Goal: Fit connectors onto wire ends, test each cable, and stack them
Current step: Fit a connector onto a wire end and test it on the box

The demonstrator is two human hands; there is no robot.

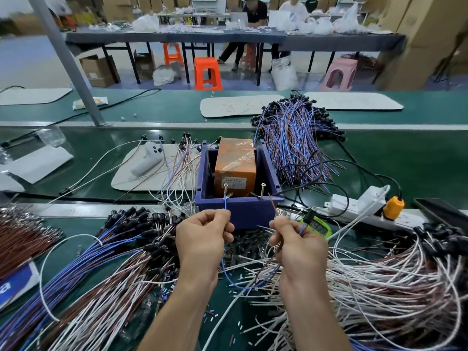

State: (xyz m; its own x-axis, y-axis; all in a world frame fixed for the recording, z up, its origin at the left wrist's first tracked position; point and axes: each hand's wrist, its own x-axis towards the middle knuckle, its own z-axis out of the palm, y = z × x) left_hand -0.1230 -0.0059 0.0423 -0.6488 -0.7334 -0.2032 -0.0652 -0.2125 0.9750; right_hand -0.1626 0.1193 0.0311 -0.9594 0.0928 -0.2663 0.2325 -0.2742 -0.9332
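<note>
My left hand (202, 233) pinches a blue wire (224, 202) whose tip rises to the left screw (225, 190) on the rim of a blue box (240, 211). My right hand (296, 239) pinches a brown wire (274, 206) pointing up toward the right screw (262, 190), and the cable's black connector (309, 216) sticks up above its fingers. The cable loops down between my wrists. An orange taped block (236, 165) stands inside the box. A green meter (319, 228) lies just behind my right hand.
Bundles of blue, brown and white cables lie at left (101, 264), right (392, 279) and behind the box (293, 140). A white power strip (354, 203) with an orange plug sits at right. People sit at a far table.
</note>
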